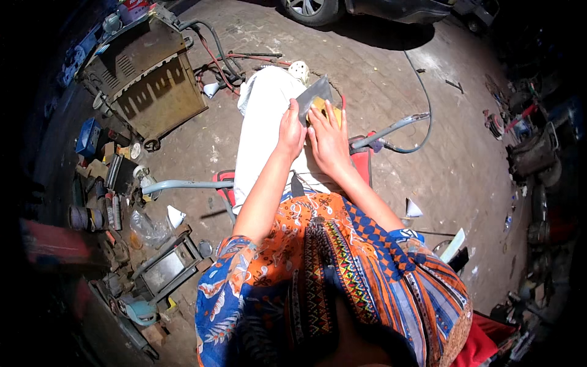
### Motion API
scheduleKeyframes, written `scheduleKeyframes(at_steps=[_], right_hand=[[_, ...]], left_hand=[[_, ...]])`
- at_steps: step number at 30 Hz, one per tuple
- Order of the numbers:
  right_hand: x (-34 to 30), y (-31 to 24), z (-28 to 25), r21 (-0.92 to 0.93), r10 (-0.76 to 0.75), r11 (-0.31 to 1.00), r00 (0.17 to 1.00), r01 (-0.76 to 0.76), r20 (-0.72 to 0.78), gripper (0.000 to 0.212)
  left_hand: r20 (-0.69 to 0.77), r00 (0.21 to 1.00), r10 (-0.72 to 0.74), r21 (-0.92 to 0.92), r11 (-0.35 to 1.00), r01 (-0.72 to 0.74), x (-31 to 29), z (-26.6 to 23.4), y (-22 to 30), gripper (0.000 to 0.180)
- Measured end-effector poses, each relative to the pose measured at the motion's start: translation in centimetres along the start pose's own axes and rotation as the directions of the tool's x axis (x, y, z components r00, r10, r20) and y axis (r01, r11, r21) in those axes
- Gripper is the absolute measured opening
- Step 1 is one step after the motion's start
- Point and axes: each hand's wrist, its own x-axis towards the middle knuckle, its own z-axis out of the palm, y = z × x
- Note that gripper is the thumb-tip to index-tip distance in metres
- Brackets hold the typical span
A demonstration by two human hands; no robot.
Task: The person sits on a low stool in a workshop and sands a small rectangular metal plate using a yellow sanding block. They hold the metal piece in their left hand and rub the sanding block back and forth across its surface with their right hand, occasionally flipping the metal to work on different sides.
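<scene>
One thin grey sheet (313, 90), flat and straight-edged, stands tilted over the person's lap, with a yellow piece (321, 104) against its right side; what the yellow piece is made of cannot be told. The left hand (292, 133) grips the sheet by its near left edge, thumb up along it. The right hand (328, 136) is unfolded, its fingers stretched out and slightly apart across the yellow piece. For good work here, I would judge, the left grip should keep the sheet from flexing, the right fingers should press evenly, and fingertips should stay clear of corners that may be sharp; bracing the sheet on a thigh would probably steady it. Beneath lie the white trousers (263, 131) and a red seat (362, 166) with grey armrests (183, 184). Farther out stand a slotted metal cabinet (160, 92) and, ahead, a car wheel (310, 7).
</scene>
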Motion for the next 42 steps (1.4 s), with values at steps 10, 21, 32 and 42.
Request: scheduleKeyframes(at_steps=[10,21,32,42], right_hand=[[-0.5,-1.0,0.1,0.027,-0.060,0.998,0.998,0.060,-0.011,0.040],[-0.8,-1.6,0.2,0.064,-0.068,0.996,0.998,0.069,-0.010,0.038],[-0.7,1.6,-0.7,0.116,0.082,0.991,0.991,-0.070,-0.101,0.042],[-0.7,-0.9,0.9,-0.016,-0.138,0.990,0.990,0.138,-0.016,0.051]], left_hand=[[-0.036,0.998,-0.047,0.034,0.998,0.048,0.4,-1.1,-0.2,0.060],[-0.045,0.994,-0.095,0.079,0.992,0.099,0.3,-1.6,0.0,0.062],[0.118,0.993,-0.011,-0.120,0.992,0.026,0.1,-0.6,-0.1,0.057],[-0.064,0.993,-0.104,0.035,0.994,0.106,-0.7,-0.4,0.7,0.044]])
